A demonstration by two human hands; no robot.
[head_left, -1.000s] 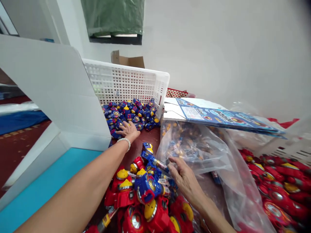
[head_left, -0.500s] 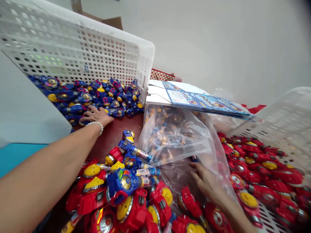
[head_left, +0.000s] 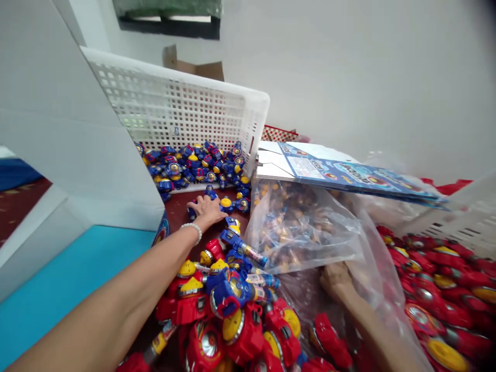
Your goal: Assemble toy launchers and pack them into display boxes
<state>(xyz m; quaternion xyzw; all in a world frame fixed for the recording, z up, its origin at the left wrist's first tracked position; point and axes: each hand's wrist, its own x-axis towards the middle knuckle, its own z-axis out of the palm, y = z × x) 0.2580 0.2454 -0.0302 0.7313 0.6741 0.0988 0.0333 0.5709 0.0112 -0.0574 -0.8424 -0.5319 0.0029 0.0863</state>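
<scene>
My left hand [head_left: 207,209], a pale bead bracelet on its wrist, lies with fingers spread over blue toys on the dark red table. Beside it are loose blue toys with yellow discs [head_left: 227,204]. At the mouth of a clear plastic bag [head_left: 306,253] is my right hand [head_left: 336,279], its fingers curled and partly hidden; what they hold, if anything, I cannot make out. Small yellow and blue pieces show through the bag. Between my arms is a heap of red toys [head_left: 207,343], with a blue toy [head_left: 228,290] and several printed tubes [head_left: 253,254] on top.
A tipped white basket [head_left: 186,77] holds many blue toys. Flat printed cartons [head_left: 349,170] lie over the bag. Red toys [head_left: 437,274] fill another white basket [head_left: 461,222] at right. White board [head_left: 96,119] and a blue surface [head_left: 89,274] flank my left arm.
My left hand has come out of the tipped basket toward me, and several blue toys now lie at its front edge. My right hand has moved closer under the bag's edge, fingers more curled. The view has shifted left.
</scene>
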